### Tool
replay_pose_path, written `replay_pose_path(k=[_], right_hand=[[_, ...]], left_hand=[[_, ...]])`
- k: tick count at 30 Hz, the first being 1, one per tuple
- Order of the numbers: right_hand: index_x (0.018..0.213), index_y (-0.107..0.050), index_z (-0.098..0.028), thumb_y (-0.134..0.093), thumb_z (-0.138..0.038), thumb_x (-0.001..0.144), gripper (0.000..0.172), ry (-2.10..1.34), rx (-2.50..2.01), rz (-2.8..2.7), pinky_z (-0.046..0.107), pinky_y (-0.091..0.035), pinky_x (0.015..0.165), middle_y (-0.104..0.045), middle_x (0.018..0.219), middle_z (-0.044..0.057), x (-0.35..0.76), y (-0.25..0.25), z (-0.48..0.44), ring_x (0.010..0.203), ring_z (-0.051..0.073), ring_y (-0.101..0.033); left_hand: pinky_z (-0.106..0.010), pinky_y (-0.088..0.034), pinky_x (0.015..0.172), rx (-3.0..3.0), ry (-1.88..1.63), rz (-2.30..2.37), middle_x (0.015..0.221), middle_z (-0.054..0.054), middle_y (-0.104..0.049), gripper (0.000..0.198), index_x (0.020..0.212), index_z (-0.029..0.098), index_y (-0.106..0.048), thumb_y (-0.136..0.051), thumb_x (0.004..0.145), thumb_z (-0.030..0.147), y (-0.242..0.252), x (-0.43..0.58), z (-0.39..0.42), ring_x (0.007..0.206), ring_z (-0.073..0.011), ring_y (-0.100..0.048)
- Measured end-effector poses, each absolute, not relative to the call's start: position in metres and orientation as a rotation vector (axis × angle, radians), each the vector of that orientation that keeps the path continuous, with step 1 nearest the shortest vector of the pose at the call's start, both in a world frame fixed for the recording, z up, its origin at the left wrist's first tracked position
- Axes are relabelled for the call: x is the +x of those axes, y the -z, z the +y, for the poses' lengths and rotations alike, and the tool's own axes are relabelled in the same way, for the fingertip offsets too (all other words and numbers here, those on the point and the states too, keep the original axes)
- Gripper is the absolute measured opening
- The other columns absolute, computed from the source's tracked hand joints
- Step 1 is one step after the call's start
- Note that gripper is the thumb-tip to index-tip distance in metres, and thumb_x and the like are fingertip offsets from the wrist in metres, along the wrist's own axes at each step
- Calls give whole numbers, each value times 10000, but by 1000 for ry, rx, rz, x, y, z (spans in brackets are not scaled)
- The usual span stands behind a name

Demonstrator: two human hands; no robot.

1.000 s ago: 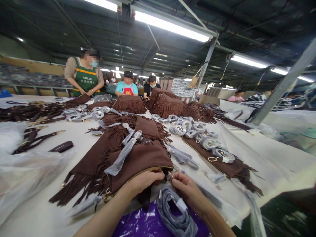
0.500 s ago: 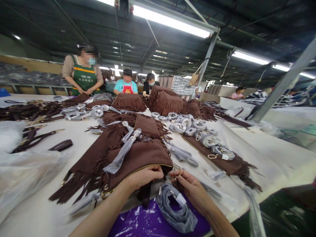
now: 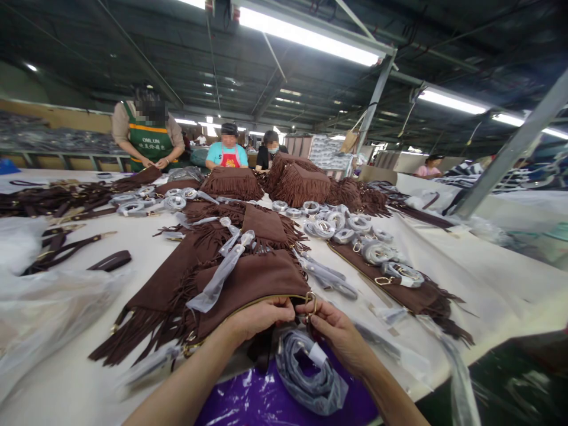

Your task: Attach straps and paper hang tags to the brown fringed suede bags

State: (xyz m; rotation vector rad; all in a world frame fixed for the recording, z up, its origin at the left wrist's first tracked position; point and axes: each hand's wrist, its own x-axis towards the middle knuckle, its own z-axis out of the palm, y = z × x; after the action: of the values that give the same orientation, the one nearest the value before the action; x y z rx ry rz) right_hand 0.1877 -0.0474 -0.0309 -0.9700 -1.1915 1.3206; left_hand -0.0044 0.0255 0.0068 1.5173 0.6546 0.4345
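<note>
A brown fringed bag (image 3: pixel 252 278) with a gold zipper lies before me. My left hand (image 3: pixel 273 312) is closed in a pinch at the bag's right corner, by the end of the zipper. Close beside it, my right hand (image 3: pixel 331 322) pinches a gold metal clasp (image 3: pixel 311 303). Below the clasp hangs a coiled strap (image 3: pixel 310 378) wrapped in clear plastic with a white band. The strap coil is over a shiny purple sheet (image 3: pixel 239 399). What exactly sits between my left fingertips is hidden.
Several wrapped strap coils (image 3: pixel 337 222) lie beyond the bag. Another brown fringed piece (image 3: pixel 394 290) is at right, piles of fringed bags (image 3: pixel 297 183) behind. Loose brown straps (image 3: pixel 62 248) and plastic sheeting (image 3: pixel 48 319) are at left. Co-workers (image 3: pixel 148 133) stand across the table.
My right hand has moved slightly left and up, bringing the clasp against the bag's corner. The strap coil has shifted a little left. The co-worker in green has lowered their head.
</note>
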Motion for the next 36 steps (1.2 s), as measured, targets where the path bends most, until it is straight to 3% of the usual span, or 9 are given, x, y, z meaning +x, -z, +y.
replay_pose_path(k=[5, 11, 15, 20, 27, 36], right_hand=[[996, -687, -200, -739, -439, 845, 287, -1360, -949, -1211, 239, -346, 583, -627, 786, 9, 188, 34, -44, 632, 124, -490], [942, -594, -229, -812, -434, 757, 352, -1274, -936, -1189, 272, -437, 676, -654, 848, 9, 181, 31, -40, 740, 172, -592], [849, -547, -245, -829, -434, 723, 362, -1139, -946, -1184, 268, -434, 626, -602, 782, -19, 174, 36, -38, 668, 164, -556], [690, -614, -236, -786, -433, 767, 273, -990, -956, -1252, 299, -440, 714, -566, 767, 11, 169, 38, -42, 762, 202, -524], [844, -739, -256, -797, -432, 764, 202, -1002, -966, -1278, 400, -462, 909, -631, 1103, 84, 171, 41, -50, 1034, 288, -581], [838, -762, -291, -697, -449, 849, 170, -687, -1096, -1451, 410, -451, 903, -655, 1078, 77, 174, 49, -45, 1027, 294, -581]], left_hand=[[-283, -223, 613, 1499, -420, 646, 638, 45, -408, 191, 661, 184, -494, -582, 642, 352, -5, -5, 27, 632, -128, -313], [-285, -210, 610, 1465, -413, 628, 632, 49, -389, 205, 645, 187, -475, -592, 635, 355, -6, -3, 26, 627, -124, -293], [-287, -227, 630, 1439, -432, 627, 637, 45, -399, 204, 644, 187, -474, -598, 639, 349, -5, 0, 25, 632, -127, -308], [-290, -261, 664, 1386, -482, 625, 671, 36, -420, 234, 660, 185, -491, -626, 632, 374, -3, 2, 25, 664, -135, -339], [-298, -293, 689, 1290, -518, 620, 694, 23, -486, 254, 691, 168, -575, -670, 622, 393, -2, 2, 25, 694, -142, -388], [-295, -283, 679, 1279, -529, 626, 671, 33, -465, 222, 670, 175, -547, -659, 610, 357, -1, 4, 20, 675, -136, -374]])
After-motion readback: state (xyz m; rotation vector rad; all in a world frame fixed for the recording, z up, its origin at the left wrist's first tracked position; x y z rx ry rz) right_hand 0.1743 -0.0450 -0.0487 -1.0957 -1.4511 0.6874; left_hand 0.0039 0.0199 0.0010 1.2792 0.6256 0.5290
